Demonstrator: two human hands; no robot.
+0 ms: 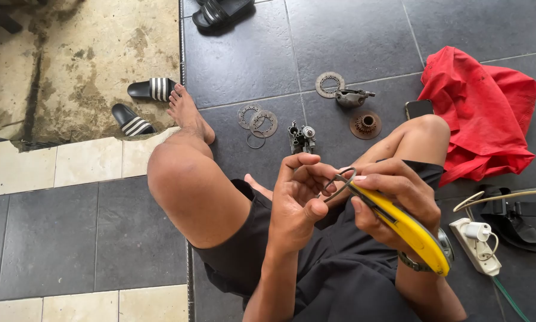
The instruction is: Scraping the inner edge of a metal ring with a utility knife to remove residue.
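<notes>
Sandals, black with white stripes (pixel 141 107), lie far left on worn concrete. Moving right, we see flat toothed metal discs (pixel 258 119) on the dark floor tiles (pixel 244 53). Our left hand (pixel 297 200) pinches a thin dark metal ring (pixel 338 183) between its fingertips over our lap. Our right hand (pixel 393 200) grips a yellow plastic utility knife (pixel 408 229), tip at the ring. Farther right lies a crumpled red cloth (pixel 488 113).

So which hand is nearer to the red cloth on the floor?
The right. The right hand, gripping the yellow utility knife, sits beside the red cloth with the knee between them. The left hand, fingers on the thin ring, is farther.
</notes>
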